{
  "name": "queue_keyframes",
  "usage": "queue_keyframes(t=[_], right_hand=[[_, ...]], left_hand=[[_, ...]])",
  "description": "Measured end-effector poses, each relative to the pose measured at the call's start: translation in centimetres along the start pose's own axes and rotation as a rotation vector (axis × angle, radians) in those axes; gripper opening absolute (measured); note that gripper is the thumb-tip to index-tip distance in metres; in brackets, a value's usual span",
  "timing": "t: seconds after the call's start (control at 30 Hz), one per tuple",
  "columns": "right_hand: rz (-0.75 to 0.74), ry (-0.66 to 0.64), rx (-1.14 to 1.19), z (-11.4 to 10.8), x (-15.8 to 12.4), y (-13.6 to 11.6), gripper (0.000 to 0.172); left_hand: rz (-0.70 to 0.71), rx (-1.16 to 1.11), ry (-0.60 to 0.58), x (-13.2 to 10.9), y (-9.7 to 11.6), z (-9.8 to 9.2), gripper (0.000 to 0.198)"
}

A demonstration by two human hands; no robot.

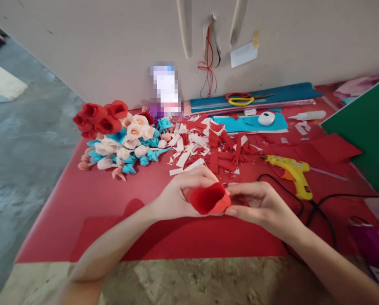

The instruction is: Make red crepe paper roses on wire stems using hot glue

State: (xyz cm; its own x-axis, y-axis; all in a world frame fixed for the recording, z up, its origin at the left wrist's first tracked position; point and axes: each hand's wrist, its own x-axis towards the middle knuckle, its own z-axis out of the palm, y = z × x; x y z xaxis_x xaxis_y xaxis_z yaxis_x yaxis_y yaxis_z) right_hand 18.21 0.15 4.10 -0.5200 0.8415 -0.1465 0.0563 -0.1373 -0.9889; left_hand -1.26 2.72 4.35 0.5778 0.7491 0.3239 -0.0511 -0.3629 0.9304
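A red paper flower (210, 199), curled into a cup with its opening facing me, is held between both hands above the red table (107, 199). My left hand (179, 195) wraps around its left side, thumb and fingers curved about it. My right hand (259, 201) pinches the rim of the cup on the right between thumb and fingers. The underside of the flower is hidden. Beyond the hands lies a heap of red and white paper scraps (202, 144). To the right, a yellow glue gun (293, 173) rests on its side.
Finished paper flowers (126, 140) in red, white and blue are bunched at the left. Scissors (242, 100) lie on blue sheets by the wall, near a phone (166, 89). A green board (364, 140) leans at right. The glue gun's black cord (316, 209) runs across the right side.
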Motion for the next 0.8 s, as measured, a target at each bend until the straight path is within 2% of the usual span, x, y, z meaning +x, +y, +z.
queue_keyframes(t=[0.13, 0.3, 0.47, 0.57, 0.63, 0.8], right_hand=[[-0.041, -0.042, -0.068, -0.3, 0.2, -0.1, 0.017], [-0.121, -0.062, -0.114, -0.4, 0.3, -0.2, 0.015], [-0.217, 0.026, -0.294, -0.3, 0.0, -1.0, 0.015], [-0.269, 0.128, -0.448, -0.4, -0.2, -1.6, 0.019], [-0.28, 0.178, -0.56, -0.5, -0.3, -1.7, 0.019], [-0.28, 0.201, -0.73, -0.6, -0.3, -0.9, 0.015]], left_hand=[[0.042, 0.034, -0.069, 0.1, 0.3, -0.4, 0.021], [0.071, 0.09, -0.086, 0.1, 0.5, -0.6, 0.021], [0.04, 0.123, -0.102, 0.0, 0.8, -0.7, 0.03], [-0.105, 0.111, -0.155, -0.1, 1.3, -1.4, 0.044], [-0.241, 0.056, -0.186, -0.1, 1.3, -2.0, 0.044], [-0.432, -0.176, -0.076, 0.1, 0.7, -2.4, 0.035]])
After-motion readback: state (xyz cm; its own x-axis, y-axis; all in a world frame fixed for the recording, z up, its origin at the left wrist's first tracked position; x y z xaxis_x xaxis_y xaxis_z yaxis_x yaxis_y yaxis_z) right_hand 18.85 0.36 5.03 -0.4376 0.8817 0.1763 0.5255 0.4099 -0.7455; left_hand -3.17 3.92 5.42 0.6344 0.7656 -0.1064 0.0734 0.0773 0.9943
